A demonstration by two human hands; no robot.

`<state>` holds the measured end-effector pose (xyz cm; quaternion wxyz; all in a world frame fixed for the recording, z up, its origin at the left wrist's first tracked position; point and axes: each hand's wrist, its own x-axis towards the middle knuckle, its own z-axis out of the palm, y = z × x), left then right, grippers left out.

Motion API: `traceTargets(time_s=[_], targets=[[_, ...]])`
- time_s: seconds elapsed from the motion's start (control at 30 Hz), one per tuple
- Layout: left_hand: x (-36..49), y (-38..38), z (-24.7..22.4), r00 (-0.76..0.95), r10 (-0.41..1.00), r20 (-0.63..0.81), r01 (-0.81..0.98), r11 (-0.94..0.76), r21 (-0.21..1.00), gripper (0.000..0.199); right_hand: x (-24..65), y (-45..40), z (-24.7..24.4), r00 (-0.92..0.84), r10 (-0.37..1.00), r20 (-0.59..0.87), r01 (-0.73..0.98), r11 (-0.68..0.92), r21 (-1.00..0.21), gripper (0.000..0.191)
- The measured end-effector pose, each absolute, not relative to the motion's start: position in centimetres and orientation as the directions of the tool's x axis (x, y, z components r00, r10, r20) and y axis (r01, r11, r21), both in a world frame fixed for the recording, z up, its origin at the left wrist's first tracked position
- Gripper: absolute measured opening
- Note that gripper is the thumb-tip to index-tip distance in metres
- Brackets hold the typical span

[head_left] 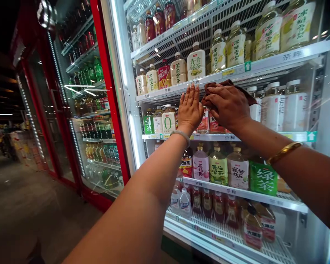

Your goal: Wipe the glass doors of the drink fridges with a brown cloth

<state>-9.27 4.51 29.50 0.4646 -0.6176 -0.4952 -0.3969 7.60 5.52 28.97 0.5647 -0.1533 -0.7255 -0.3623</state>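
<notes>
My left hand (pixel 191 110) is raised with its fingers stretched out and its palm turned to the drinks fridge. It seems to lie flat on the fridge's glass, in front of a shelf edge, and holds nothing. A pale bangle (pixel 182 136) circles that wrist. Just right of it, my right hand (pixel 229 104) presses a dark brown cloth (pixel 247 95) against the same surface, fingers bent over it. A gold bangle (pixel 284 152) sits on the right forearm. Behind both hands stand labelled drink bottles (pixel 196 61), some partly hidden by my hands and arms.
White shelves (pixel 231 137) carry rows of bottles above and below my hands. To the left stands a red-framed fridge (pixel 106 69) with more bottles. Stacked boxes (pixel 27 146) show far left beyond the floor (pixel 41 205).
</notes>
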Motion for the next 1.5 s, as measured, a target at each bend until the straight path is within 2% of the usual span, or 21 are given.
traceTargets(time_s=[0.1, 0.27, 0.43, 0.5, 0.6, 0.7, 0.8, 0.87, 0.93, 1.0, 1.03, 1.17, 1.23, 1.3, 1.4, 1.43, 1.5], targets=[[-9.0, 4.2, 29.3, 0.168, 0.277, 0.946, 0.985, -0.025, -0.168, 0.064, 7.5, 5.5, 27.8, -0.309, -0.192, 0.932, 0.580, 0.738, 0.344, 0.031], [-8.7, 3.6, 28.8, 0.162, 0.283, 0.945, 0.975, 0.101, -0.197, 0.062, 7.6, 6.1, 27.9, -0.264, -0.223, 0.938, 0.361, 0.879, 0.311, 0.032], [-8.6, 3.5, 28.3, 0.174, 0.290, 0.941, 0.967, 0.130, -0.219, 0.062, 4.6, 5.3, 28.6, -0.095, -0.257, 0.962, 0.448, 0.851, 0.272, 0.036], [-9.1, 3.4, 28.1, 0.200, 0.275, 0.940, 0.958, 0.145, -0.246, 0.062, 3.5, 5.3, 27.6, -0.083, -0.251, 0.964, 0.475, 0.841, 0.260, 0.041], [-10.7, 2.5, 28.2, 0.305, 0.263, 0.915, 0.924, 0.149, -0.351, 0.061, 3.9, 6.0, 25.9, -0.190, -0.248, 0.950, 0.426, 0.851, 0.307, 0.051], [-13.3, 0.9, 28.9, 0.485, 0.326, 0.811, 0.842, 0.077, -0.534, 0.060, 5.9, 6.9, 26.3, -0.366, -0.275, 0.889, 0.369, 0.834, 0.410, 0.050], [-15.9, 0.1, 29.5, 0.628, 0.363, 0.689, 0.742, -0.011, -0.670, 0.058, 6.1, 6.6, 28.6, -0.350, -0.264, 0.899, 0.492, 0.765, 0.416, 0.040], [-17.0, 0.6, 29.5, 0.588, 0.320, 0.742, 0.783, 0.002, -0.622, 0.058, 4.5, 5.9, 29.7, -0.240, -0.260, 0.935, 0.608, 0.711, 0.354, 0.033], [-17.5, 1.5, 29.1, 0.444, 0.264, 0.856, 0.881, 0.045, -0.471, 0.060, 2.1, 5.2, 29.5, -0.171, -0.263, 0.949, 0.676, 0.670, 0.307, 0.032], [-17.6, 2.2, 28.7, 0.326, 0.237, 0.915, 0.935, 0.064, -0.349, 0.061, 0.4, 4.7, 28.2, -0.211, -0.272, 0.939, 0.683, 0.646, 0.341, 0.034], [-17.7, 2.5, 28.6, 0.309, 0.237, 0.921, 0.942, 0.060, -0.331, 0.062, 0.1, 4.5, 27.6, -0.266, -0.280, 0.922, 0.665, 0.639, 0.386, 0.035], [-18.5, 2.3, 28.9, 0.368, 0.243, 0.898, 0.924, 0.013, -0.382, 0.060, 1.6, 4.4, 27.0, -0.549, -0.319, 0.772, 0.502, 0.613, 0.610, 0.031], [-19.2, 1.8, 29.2, 0.423, 0.254, 0.870, 0.900, -0.011, -0.435, 0.059, 2.4, 4.7, 28.4, -0.594, -0.324, 0.736, 0.472, 0.600, 0.646, 0.029], [-20.0, 1.4, 29.4, 0.484, 0.277, 0.830, 0.868, -0.036, -0.494, 0.059, 1.6, 4.9, 29.9, -0.472, -0.313, 0.824, 0.555, 0.621, 0.553, 0.026], [-21.4, 1.1, 29.3, 0.526, 0.315, 0.790, 0.842, -0.061, -0.537, 0.060, -1.8, 4.3, 29.9, -0.182, -0.249, 0.951, 0.644, 0.701, 0.307, 0.028], [-21.9, 1.0, 29.2, 0.518, 0.317, 0.795, 0.847, -0.055, -0.529, 0.060, -3.0, 3.9, 29.2, -0.164, -0.225, 0.961, 0.631, 0.725, 0.277, 0.031], [-22.8, 1.0, 28.8, 0.482, 0.298, 0.824, 0.867, -0.026, -0.498, 0.060, -4.8, 3.2, 27.3, -0.254, -0.205, 0.945, 0.573, 0.756, 0.317, 0.038]])
